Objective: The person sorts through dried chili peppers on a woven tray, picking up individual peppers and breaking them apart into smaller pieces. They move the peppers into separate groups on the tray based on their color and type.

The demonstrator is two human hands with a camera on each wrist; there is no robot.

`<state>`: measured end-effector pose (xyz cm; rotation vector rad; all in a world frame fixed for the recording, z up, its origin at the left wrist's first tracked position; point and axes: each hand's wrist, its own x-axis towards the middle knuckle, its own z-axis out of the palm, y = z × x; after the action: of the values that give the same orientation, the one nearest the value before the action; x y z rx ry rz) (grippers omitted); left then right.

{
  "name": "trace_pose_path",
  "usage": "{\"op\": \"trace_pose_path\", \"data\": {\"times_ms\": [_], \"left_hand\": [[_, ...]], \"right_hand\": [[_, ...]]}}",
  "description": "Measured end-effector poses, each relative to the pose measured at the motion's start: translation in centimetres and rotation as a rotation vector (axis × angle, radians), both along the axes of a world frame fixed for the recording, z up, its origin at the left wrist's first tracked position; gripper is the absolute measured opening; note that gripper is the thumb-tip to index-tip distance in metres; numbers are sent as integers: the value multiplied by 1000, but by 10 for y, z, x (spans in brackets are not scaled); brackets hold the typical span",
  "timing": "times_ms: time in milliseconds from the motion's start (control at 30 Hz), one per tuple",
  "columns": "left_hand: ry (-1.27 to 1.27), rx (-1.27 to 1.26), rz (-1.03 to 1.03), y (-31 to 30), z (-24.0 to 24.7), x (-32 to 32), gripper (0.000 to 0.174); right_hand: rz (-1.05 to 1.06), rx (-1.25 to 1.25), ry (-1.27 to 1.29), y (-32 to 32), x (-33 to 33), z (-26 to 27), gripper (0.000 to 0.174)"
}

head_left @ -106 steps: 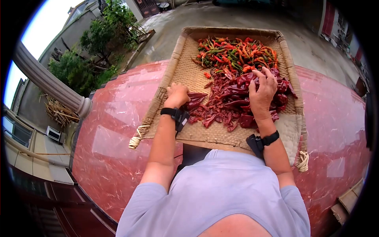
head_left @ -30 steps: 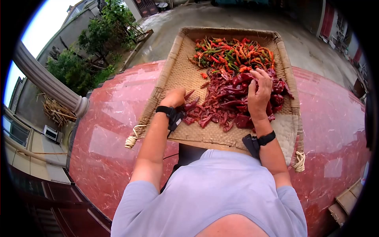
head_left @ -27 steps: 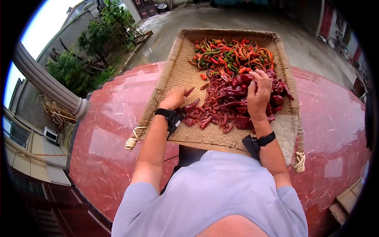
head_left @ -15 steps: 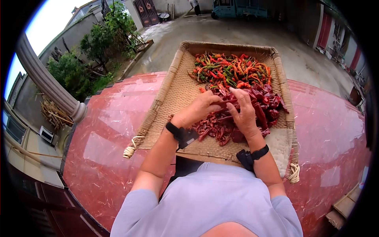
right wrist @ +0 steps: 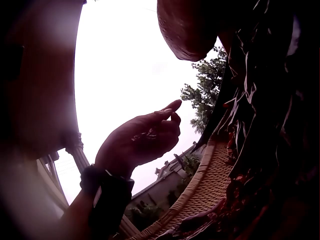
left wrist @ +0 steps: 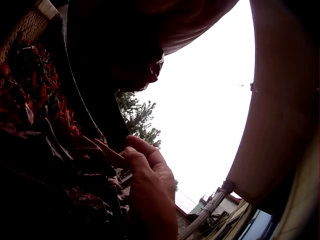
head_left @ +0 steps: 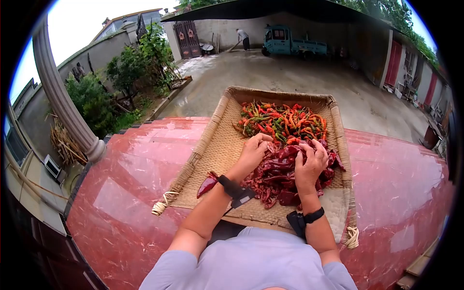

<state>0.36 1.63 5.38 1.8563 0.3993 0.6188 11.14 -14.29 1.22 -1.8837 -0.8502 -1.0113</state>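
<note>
My left hand (head_left: 252,155) is at the upper left of a heap of large dark-red peppers (head_left: 278,166). In the right wrist view this left hand (right wrist: 142,137) has curled fingers, the thumb tip close to the index; I cannot tell whether something is between them. Over the heap's right side is my right hand (head_left: 310,170), fingers loosely bent and a gap between thumb and index. A slim reddish piece (left wrist: 111,155) overlaps the right hand's (left wrist: 152,187) thumb tip in the left wrist view. One dark-red pepper (head_left: 207,185) lies apart, left of my left wrist.
Everything lies in a shallow woven basket (head_left: 198,159) with raised side and far rims. Small red, orange and green chillies (head_left: 285,123) fill its far end. Red tiled floor (head_left: 121,193) surrounds it. A person (head_left: 243,39) and a blue three-wheeled truck (head_left: 292,42) are far off.
My left hand has moved from the basket's left side to the heap, leaving a pepper lying at the left. The right hand stays over the heap. The head view has tilted up.
</note>
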Motion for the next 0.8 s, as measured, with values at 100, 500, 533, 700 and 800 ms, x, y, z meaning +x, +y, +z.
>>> {"op": "trace_pose_path", "data": {"times_ms": [100, 500, 533, 700, 800], "left_hand": [[-142, -162, 54, -1, -13, 20, 25], [-42, -304, 70, 26, -25, -12, 29], [48, -145, 81, 34, -22, -21, 29], [403, 513, 191, 49, -39, -57, 36], [666, 667, 108, 45, -51, -68, 40]], "right_hand": [[456, 21, 39, -2, -7, 14, 32], [496, -219, 111, 3, -18, 24, 43], [395, -259, 104, -2, -10, 26, 43], [-40, -430, 138, -19, 24, 2, 45], [-31, -535, 222, -21, 28, -8, 43]]}}
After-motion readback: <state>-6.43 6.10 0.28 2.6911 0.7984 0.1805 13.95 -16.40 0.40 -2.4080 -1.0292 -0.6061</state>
